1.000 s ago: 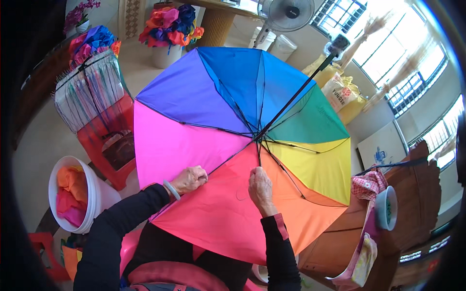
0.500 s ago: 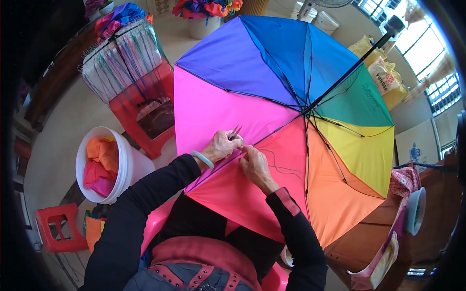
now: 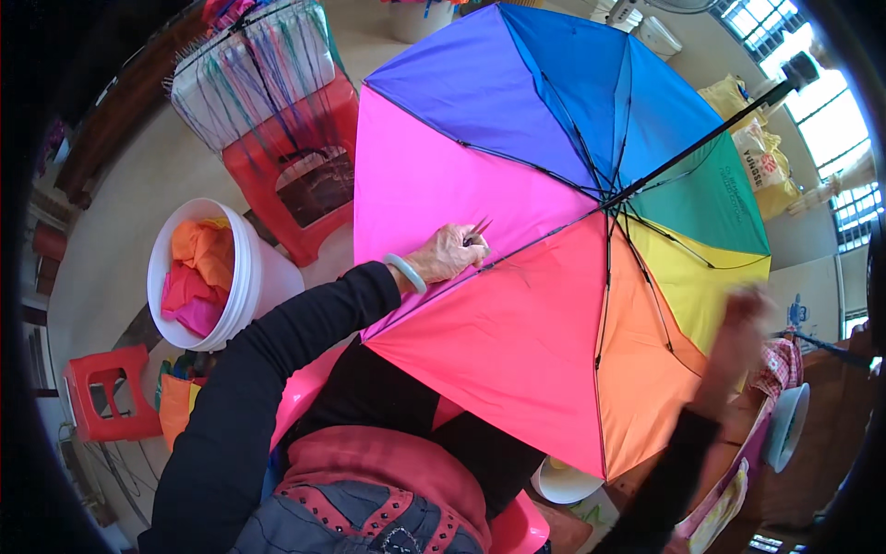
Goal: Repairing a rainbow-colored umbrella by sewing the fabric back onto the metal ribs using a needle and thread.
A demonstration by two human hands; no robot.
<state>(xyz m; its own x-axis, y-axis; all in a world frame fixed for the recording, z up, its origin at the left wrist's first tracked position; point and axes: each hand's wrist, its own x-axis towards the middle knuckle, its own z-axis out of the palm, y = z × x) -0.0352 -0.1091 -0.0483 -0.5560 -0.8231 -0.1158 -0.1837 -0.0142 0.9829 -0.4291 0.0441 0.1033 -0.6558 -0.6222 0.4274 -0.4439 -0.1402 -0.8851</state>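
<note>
Across my lap lies an open rainbow-panelled umbrella, its inner side with black ribs facing me and its black shaft pointing to the far right. On the pink panel beside a rib, my left hand is closed around what look like small thread snips, their two tips poking out above the fingers. Its fingertips rest at the rib between the pink and red panels. Smeared by motion, my right hand is over the umbrella's right edge by the yellow and orange panels; whether it holds anything cannot be made out.
At the left stand a white bucket of colourful cloth, a red stool bearing a white block hung with threads, and a smaller red stool. A wooden table with a pale bowl is at the right.
My right hand has pulled away from beside the left hand, swinging far right across the umbrella. My left hand stays at the same rib. The whole view has shifted slightly.
</note>
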